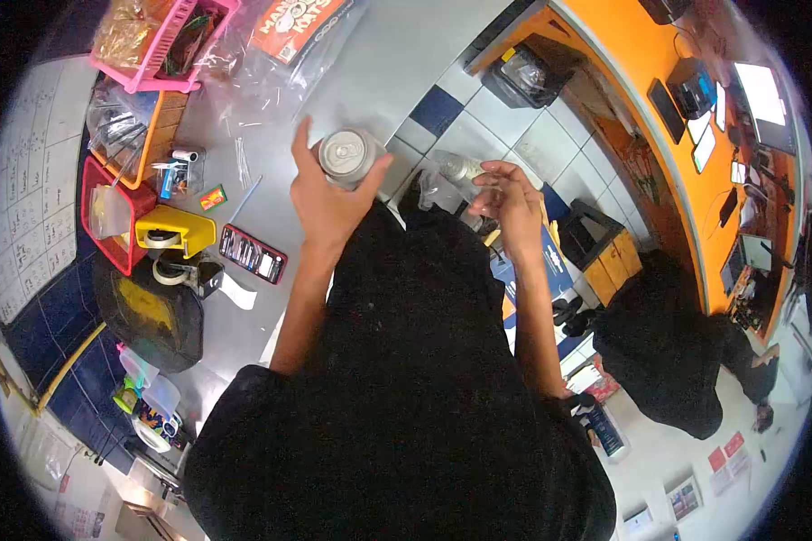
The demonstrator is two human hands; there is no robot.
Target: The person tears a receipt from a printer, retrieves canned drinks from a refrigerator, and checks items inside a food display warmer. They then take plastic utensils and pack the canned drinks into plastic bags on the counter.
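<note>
A silvery drink can (345, 155) with its tab top facing me is in my left hand (329, 198). My thumb lies along the can's right side, while the index finger sticks up past its left side. Over the tiled floor, my right hand (512, 209) has its fingers curled in and pressed together. Clear, crumpled-looking plastic (453, 171) shows beside those fingertips; what exactly they pinch is too faint to make out.
The steel table (370, 68) carries a phone (253, 254), a yellow tape dispenser (179, 230), a red basket (117, 215), a pink basket (167, 54) and a plastic bag (244, 81). At right are a black bin (523, 74), an orange counter (636, 50) and a person in black (663, 352).
</note>
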